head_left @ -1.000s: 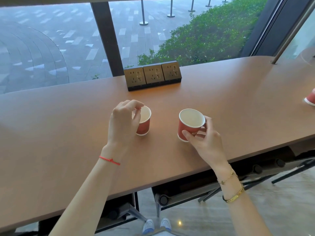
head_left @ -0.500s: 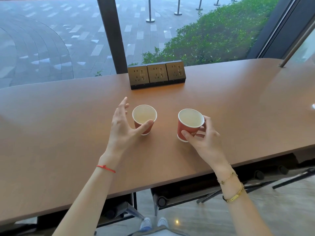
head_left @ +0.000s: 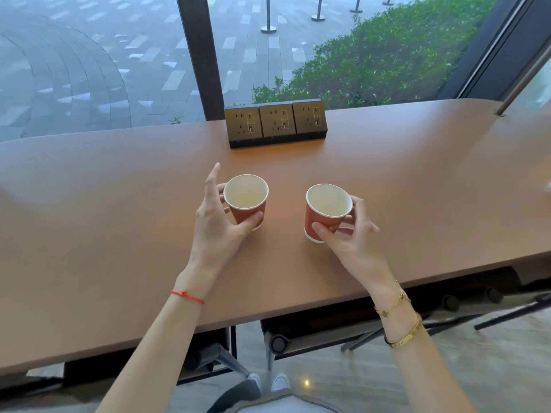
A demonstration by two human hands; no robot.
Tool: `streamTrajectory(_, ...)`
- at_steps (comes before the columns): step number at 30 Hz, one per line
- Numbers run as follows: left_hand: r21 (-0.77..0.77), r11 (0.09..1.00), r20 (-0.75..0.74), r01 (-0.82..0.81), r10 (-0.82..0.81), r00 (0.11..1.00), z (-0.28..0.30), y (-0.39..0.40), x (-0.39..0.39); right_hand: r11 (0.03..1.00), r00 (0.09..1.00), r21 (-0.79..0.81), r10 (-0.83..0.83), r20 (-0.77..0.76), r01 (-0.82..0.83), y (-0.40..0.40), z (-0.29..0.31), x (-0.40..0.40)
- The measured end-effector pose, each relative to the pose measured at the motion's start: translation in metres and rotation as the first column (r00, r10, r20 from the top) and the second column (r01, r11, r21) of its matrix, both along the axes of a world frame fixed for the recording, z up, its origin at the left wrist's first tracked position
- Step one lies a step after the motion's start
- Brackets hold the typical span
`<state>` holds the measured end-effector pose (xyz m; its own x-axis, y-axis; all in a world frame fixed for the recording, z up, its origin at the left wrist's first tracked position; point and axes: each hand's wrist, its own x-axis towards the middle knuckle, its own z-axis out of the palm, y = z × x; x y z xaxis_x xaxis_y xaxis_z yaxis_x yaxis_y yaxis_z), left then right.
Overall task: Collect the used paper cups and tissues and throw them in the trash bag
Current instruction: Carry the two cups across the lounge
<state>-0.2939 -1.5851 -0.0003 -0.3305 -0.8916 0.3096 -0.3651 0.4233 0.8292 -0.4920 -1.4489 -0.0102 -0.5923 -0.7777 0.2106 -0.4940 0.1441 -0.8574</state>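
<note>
Left hand [head_left: 217, 222] had shifted from over the left paper cup [head_left: 246, 201] to a side grip; right hand [head_left: 348, 236] kept pinching the right paper cup [head_left: 325, 211]. Both looked ready to lift off the counter [head_left: 119, 204].

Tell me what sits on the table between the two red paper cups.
Nothing: in the head view, only bare brown table shows between the left cup and the right cup. Each cup is held by a hand on its outer side.
</note>
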Motion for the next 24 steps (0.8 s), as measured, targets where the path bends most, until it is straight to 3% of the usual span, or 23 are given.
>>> streamTrajectory(6, -0.006, 0.996, 0.008, 0.094, -0.094, 0.996, 0.006, 0.03, 0.016, 0.997, 0.997, -0.016, -0.07, -0.022, 0.07, 0.037, -0.001, 0.016)
streamTrajectory(13, 0.041, 0.948, -0.021, 0.315, -0.314, 0.949, 0.013, 0.077, 0.04, 0.969, 0.97, -0.045, -0.242, 0.037, 0.244, 0.111, -0.005, 0.065)
streamTrajectory(19, 0.029, 0.829, 0.05, 0.559, -0.56, 0.827, 0.01, 0.115, 0.074, 0.893, 0.893, -0.047, -0.443, 0.08, 0.447, 0.189, -0.009, 0.14)
streamTrajectory(24, 0.037, 0.702, 0.084, 0.711, -0.711, 0.698, 0.004, 0.154, 0.088, 0.764, 0.762, -0.009, -0.643, 0.082, 0.646, 0.257, -0.022, 0.198)
